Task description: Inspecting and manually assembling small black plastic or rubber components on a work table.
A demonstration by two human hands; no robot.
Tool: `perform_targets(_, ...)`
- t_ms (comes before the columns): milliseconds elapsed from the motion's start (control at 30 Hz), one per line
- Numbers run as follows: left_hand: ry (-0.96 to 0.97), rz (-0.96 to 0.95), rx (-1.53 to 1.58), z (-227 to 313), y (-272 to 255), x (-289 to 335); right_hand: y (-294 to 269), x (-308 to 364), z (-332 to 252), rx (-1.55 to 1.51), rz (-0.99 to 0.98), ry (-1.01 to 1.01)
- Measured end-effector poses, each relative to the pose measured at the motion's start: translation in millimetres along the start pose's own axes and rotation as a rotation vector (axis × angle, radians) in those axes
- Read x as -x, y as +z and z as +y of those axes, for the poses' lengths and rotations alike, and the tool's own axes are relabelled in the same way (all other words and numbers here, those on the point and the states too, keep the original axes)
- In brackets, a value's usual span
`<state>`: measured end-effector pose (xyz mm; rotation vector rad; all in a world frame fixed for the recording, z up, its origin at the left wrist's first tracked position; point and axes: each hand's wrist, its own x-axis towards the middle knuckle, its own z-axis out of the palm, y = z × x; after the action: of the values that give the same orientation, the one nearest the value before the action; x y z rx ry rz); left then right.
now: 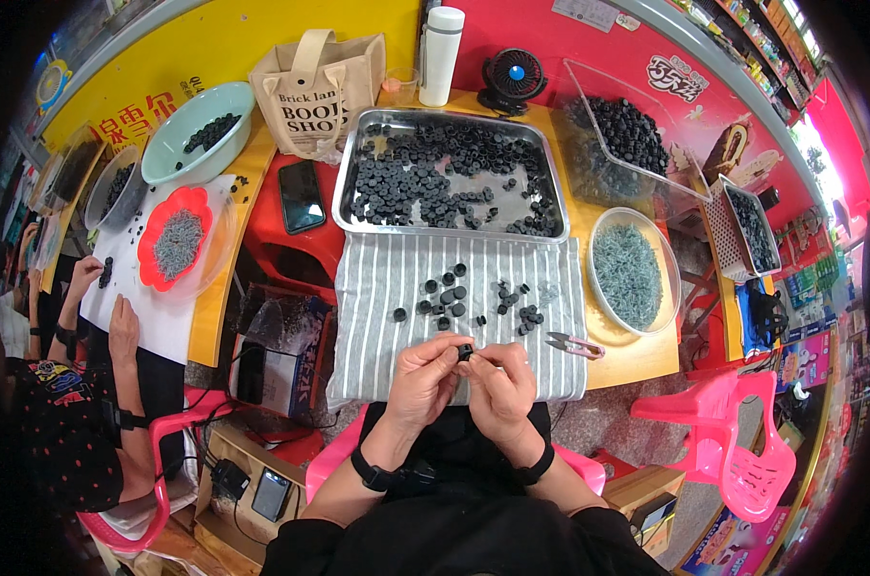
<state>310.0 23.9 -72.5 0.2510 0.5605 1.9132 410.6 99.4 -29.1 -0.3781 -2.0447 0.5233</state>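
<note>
Between the fingertips of my left hand (423,379) and my right hand (502,384) is a small round black plastic part (465,352); both hands pinch it over the near edge of a grey-and-white striped cloth (368,288). Just beyond my hands, several loose black parts (447,298) lie scattered on the cloth. To the right of them, thread snips (576,346) rest near the cloth's edge. A metal tray (425,230) behind the cloth holds many more black parts. Right of the cloth, a clear round tub (673,288) is full of small grey-green translucent pieces.
A clear bin (689,182) of black parts stands at the back right. Behind the tray are a tote bag (310,96), a white bottle (442,58) and a black fan (512,82). A phone (302,197) lies left. A co-worker (80,413) sits at a left table with a red bowl (150,254).
</note>
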Motion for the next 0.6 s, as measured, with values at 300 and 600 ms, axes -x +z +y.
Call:
perform_targets(300, 0.015, -0.002, 0.02, 0.8, 2.7, -0.3, 5.1, 5.0, -0.5, -0.059, 0.068, 0.099)
perform_targets(600, 0.01, 0.006, 0.02, -0.1, 2.1, 0.1, 7.3, 5.5, -0.6, -0.075, 0.096, 0.183)
